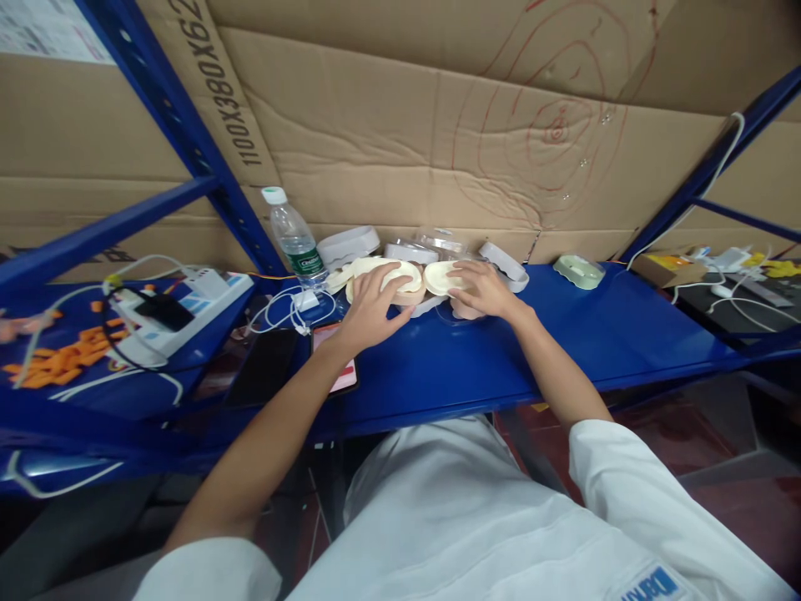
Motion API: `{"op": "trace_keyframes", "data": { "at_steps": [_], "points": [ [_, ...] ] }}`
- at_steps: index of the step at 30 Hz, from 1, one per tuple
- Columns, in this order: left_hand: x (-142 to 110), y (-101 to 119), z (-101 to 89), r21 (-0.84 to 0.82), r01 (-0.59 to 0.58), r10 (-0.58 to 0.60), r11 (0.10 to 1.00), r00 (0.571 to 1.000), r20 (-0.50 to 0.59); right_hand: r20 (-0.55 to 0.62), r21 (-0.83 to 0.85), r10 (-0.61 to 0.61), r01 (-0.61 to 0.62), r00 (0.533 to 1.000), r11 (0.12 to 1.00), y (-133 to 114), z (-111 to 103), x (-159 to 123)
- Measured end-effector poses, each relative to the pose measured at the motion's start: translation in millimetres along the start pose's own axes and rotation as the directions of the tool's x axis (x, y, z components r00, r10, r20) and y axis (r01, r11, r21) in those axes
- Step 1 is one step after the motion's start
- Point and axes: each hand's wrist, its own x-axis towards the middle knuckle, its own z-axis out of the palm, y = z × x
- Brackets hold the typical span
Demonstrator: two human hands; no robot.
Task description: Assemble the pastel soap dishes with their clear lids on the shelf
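Note:
Side by side near the back of the blue shelf lie two pale cream, rounded flat pieces; their exact kind is unclear. Curving over the left cream piece [406,278], my left hand [369,313] has its fingers on top and its thumb at the near side. My right hand [485,288] grips the right edge of the other cream piece [439,278] between fingers and thumb. More cream and pinkish layers show beneath and beside both pieces, partly covered by my hands.
Behind stand white curved trays [349,245] and clear plastic packaging [441,242]. A water bottle [297,238], a white cable [275,310] and a phone [343,380] are on the left. A pale green tray [579,271] sits at right. Blue posts flank the blue shelf [438,367].

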Motion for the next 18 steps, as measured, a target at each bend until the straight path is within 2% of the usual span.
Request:
{"op": "trace_keyframes", "data": {
  "at_steps": [3, 5, 6, 8, 9, 10, 13, 16, 18],
  "points": [
    [0.4, 0.5, 0.0, 0.007, 0.007, -0.007, 1.000, 1.000, 0.005, 0.003, 0.015, 0.002, -0.002, 1.000, 1.000, -3.3, 1.8, 0.9],
    [0.8, 0.1, -1.2, 0.015, 0.013, -0.013, 1.000, 1.000, 0.004, -0.014, 0.038, 0.007, -0.006, 1.000, 0.999, 3.5, -0.3, 3.4],
    [1.0, -0.3, -2.0, 0.021, 0.012, -0.012, 1.000, 1.000, 0.002, -0.040, 0.035, 0.044, -0.042, 0.998, 0.998, 11.4, -3.9, 4.0],
    [1.6, -1.6, -3.9, 0.037, 0.003, -0.002, 0.999, 1.000, -0.012, -0.139, -0.009, 0.206, -0.210, 0.969, 0.978, 36.0, -17.6, 0.5],
    [2.0, -2.4, -4.9, 0.043, -0.002, 0.003, 0.999, 1.000, -0.021, -0.209, -0.039, 0.310, -0.324, 0.928, 0.945, 51.7, -27.0, -5.1],
    [2.3, -3.4, -5.7, 0.047, -0.004, 0.005, 0.999, 1.000, -0.030, -0.286, -0.063, 0.408, -0.442, 0.867, 0.895, 68.5, -37.3, -13.8],
    [2.9, -6.1, -7.1, 0.050, 0.007, -0.004, 0.999, 0.999, -0.043, -0.451, -0.088, 0.577, -0.677, 0.681, 0.731, 115.4, -63.7, -54.8],
    [2.6, -7.2, -6.1, 0.050, 0.015, -0.013, 0.999, 0.999, -0.042, -0.489, -0.106, 0.753, -0.887, 0.440, 0.450, 147.6, -70.9, -96.7],
    [2.3, -6.8, -4.8, 0.052, 0.015, -0.013, 0.999, 0.999, -0.041, -0.489, -0.116, 0.814, -0.949, 0.312, 0.294, 160.5, -67.0, -112.9]
  ]
}}
